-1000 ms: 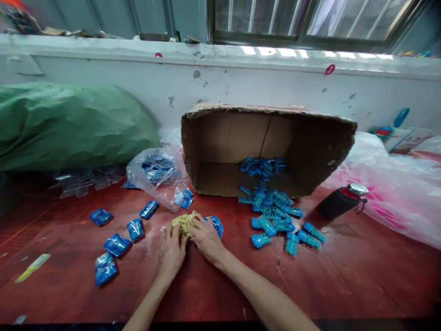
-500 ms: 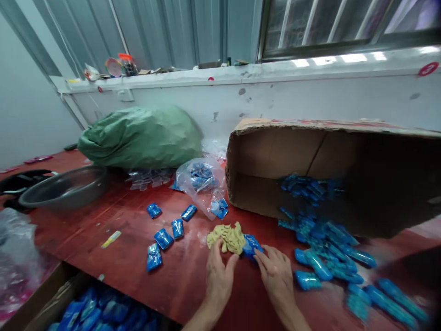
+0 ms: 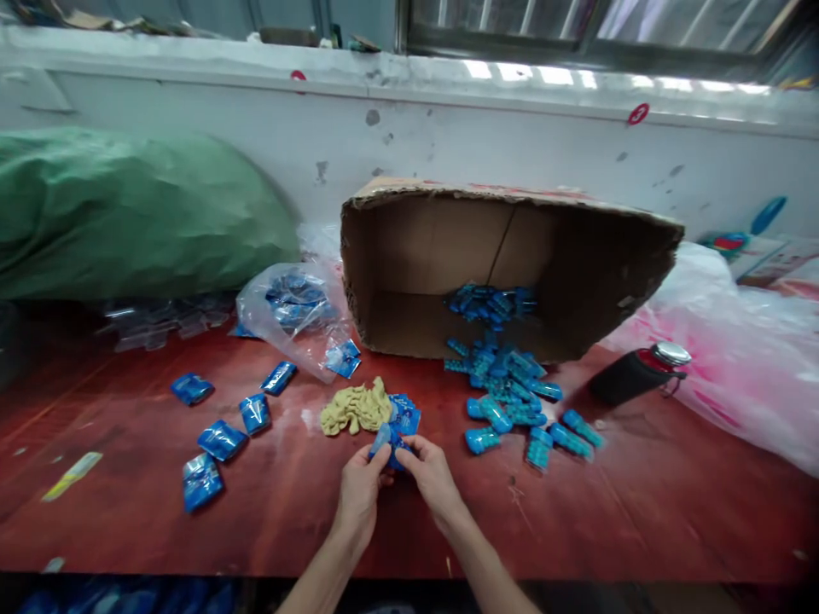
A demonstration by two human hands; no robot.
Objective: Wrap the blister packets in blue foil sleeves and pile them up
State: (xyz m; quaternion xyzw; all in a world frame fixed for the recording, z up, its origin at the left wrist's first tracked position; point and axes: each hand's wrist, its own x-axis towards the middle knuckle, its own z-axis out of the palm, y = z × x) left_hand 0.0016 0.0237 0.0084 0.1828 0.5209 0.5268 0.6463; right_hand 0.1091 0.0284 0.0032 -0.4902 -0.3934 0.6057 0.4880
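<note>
Between my two hands is a small blue packet [image 3: 397, 454], partly covered by the fingers. My left hand [image 3: 362, 482] pinches its left side, and my right hand [image 3: 432, 473] pinches its right side. Just beyond the fingers lie several flat blue packets [image 3: 406, 412] in a small stack. A crumpled yellow-green lump [image 3: 356, 408], like putty or soft cloth, touches them on the left. Further left on the red table [image 3: 307, 520] lie several filled blue packets [image 3: 221, 440]. To the right, small blue bottles [image 3: 505, 409] spill out of a cardboard box [image 3: 409, 328] lying on its side.
A clear plastic bag [image 3: 291, 307] of blue packets sits behind the lump, near a large green sack [image 3: 141, 217]. A black flask [image 3: 630, 375] leans over at the right, beside white and pink plastic bags [image 3: 723, 358]. A yellow cutter [image 3: 73, 476] lies at the left.
My right hand has come together with my left, and both now hold a blue packet in front of the stack. The view has swung right, bringing the flask into sight.
</note>
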